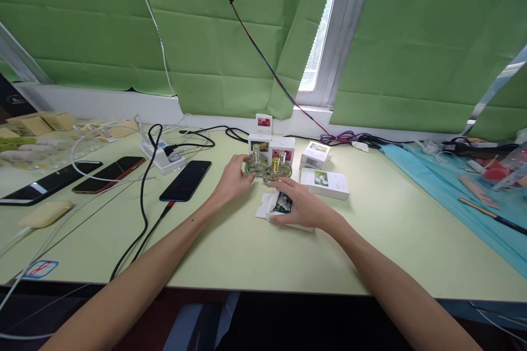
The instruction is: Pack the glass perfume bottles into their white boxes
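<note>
My left hand (233, 178) is at a round glass bottle (256, 164) with a clear cap, its fingers bent against the bottle's left side. My right hand (302, 204) grips a white box (282, 204) with a white flower picture; the box lies flat, its flap open to the left. Just behind that hand stands a bottle with a gold cap (275, 165), and another bottle (283, 160) is partly hidden behind it. Upright white boxes (259, 142) stand behind the bottles. A closed flower box (325, 183) lies to the right, in front of a stacked box (316, 153).
Phones (186, 180), a white power strip (162, 157) and black and white cables lie on the left. A yellowish case (46, 214) is at the far left. Blue plastic sheeting (444, 192) with small items covers the right side. Cables run along the back wall.
</note>
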Tool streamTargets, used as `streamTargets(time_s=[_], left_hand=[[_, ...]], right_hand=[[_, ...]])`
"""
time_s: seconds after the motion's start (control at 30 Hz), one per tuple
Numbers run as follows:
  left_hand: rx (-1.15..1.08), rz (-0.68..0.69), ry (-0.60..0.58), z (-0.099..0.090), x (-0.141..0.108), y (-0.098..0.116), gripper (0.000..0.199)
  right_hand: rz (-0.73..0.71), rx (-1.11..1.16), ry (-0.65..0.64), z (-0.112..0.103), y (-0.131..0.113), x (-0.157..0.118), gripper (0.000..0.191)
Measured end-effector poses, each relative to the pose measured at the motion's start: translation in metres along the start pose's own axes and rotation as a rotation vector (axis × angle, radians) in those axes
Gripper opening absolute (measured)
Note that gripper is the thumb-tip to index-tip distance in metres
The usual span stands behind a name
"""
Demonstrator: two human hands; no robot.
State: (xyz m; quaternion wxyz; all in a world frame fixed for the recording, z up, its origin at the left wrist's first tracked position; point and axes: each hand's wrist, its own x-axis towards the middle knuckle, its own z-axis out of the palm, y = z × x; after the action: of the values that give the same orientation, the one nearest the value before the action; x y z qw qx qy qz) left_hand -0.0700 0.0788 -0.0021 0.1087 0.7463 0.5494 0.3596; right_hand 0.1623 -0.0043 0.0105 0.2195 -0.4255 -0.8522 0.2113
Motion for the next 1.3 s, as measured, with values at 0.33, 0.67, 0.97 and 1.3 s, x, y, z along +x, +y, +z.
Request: streamTargets(time_s=[0.33,0.67,0.97,1.3], left_hand=[[-0.003,-0.040,-0.050,-0.002,0.004,-0.004,0.034],[0.004,-0.024,-0.119,-0.004,0.000,0.010,0.039],[-0.064,-0.006,-0.014,0.000,0.009,-0.003,0.035],[-0.035,0.051,-0.100,0.008,0.019,-0.028,0.041]], right_hand=[[0.010,-0.005,-0.008,0.001,0.001,0.001,0.074],[0.020,-0.009,-0.020,-0.001,-0.002,0.001,0.075],[0.006,0.000,-0.004,-0.002,-0.004,0.000,0.071],[0.012,0.007,-0.010,-0.003,-0.003,0.000,0.070]])
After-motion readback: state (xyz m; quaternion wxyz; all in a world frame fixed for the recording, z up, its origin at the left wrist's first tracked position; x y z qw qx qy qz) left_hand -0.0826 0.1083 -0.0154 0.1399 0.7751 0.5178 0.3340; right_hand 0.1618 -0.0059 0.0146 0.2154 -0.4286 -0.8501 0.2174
